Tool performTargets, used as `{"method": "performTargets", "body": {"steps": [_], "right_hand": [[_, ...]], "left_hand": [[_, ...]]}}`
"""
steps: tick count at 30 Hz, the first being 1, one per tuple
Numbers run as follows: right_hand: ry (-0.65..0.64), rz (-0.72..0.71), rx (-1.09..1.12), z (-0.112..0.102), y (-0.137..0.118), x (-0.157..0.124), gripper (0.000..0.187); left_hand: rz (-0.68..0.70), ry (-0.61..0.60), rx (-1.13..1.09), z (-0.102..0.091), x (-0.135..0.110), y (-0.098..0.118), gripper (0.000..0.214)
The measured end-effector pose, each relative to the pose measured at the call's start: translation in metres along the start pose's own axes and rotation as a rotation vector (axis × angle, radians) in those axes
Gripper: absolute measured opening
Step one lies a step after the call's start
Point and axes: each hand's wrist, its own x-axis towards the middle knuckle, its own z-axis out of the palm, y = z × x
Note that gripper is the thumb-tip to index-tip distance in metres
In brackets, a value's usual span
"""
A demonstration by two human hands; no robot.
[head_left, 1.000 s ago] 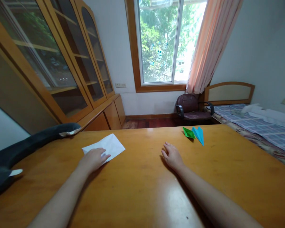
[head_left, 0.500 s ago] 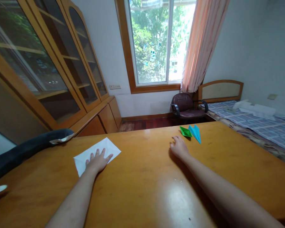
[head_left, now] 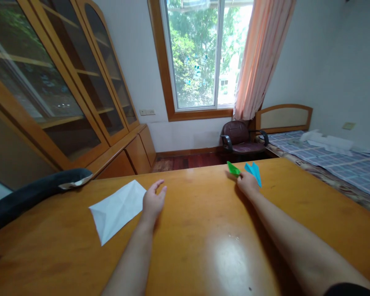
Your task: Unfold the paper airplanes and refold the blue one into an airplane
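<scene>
My right hand (head_left: 247, 183) reaches to the far side of the wooden table (head_left: 203, 246) and pinches the green folded paper (head_left: 233, 168), lifting its near end. A blue paper plane (head_left: 254, 172) lies just right of that hand. My left hand (head_left: 153, 200) hovers open, fingers apart, just right of a creased white paper sheet (head_left: 117, 209) that lies flat on the table's left part. The left hand holds nothing.
A dark grey padded object (head_left: 27, 195) lies along the table's left edge. Behind the table stand a glass-fronted wooden cabinet (head_left: 64, 90), a window (head_left: 200, 53), a dark red chair (head_left: 239, 137) and a bed (head_left: 333, 158) at the right.
My left hand has lifted off the white sheet and moved right. My right hand has reached forward and taken hold of the green folded paper.
</scene>
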Motion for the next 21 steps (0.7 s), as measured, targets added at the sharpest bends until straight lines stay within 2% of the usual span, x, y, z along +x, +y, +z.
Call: {"method": "performTargets", "body": {"steps": [2,3,5,8,11,14,19,21], "right_hand": [[-0.011,-0.081,0.089,0.017,-0.028,-0.018,0.025],[-0.021,-0.126,0.211,0.027,-0.044,-0.027,0.025],[-0.086,-0.248,0.428,0.044,-0.076,-0.047,0.024],[-0.211,-0.428,0.576,0.058,-0.111,-0.068,0.020],[-0.270,-0.528,0.614,0.060,-0.122,-0.079,0.018],[-0.260,-0.470,0.724,0.062,-0.121,-0.082,0.018],[-0.183,-0.145,1.085,0.075,-0.122,-0.083,0.040],[-0.196,-0.092,1.182,0.077,-0.125,-0.084,0.034]], "left_hand": [[-0.219,-0.047,-0.400,0.023,-0.007,0.003,0.029],[-0.321,-0.062,-0.549,0.033,-0.011,0.003,0.029],[-0.440,-0.071,-0.705,0.050,-0.017,0.000,0.033],[-0.473,-0.091,-0.770,0.063,-0.025,-0.008,0.049],[-0.398,-0.114,-0.798,0.069,-0.030,-0.013,0.061],[-0.367,-0.147,-0.791,0.073,-0.032,-0.014,0.065],[-0.292,-0.207,-0.743,0.082,-0.038,-0.017,0.060],[-0.247,-0.206,-0.701,0.083,-0.040,-0.018,0.056]]}}
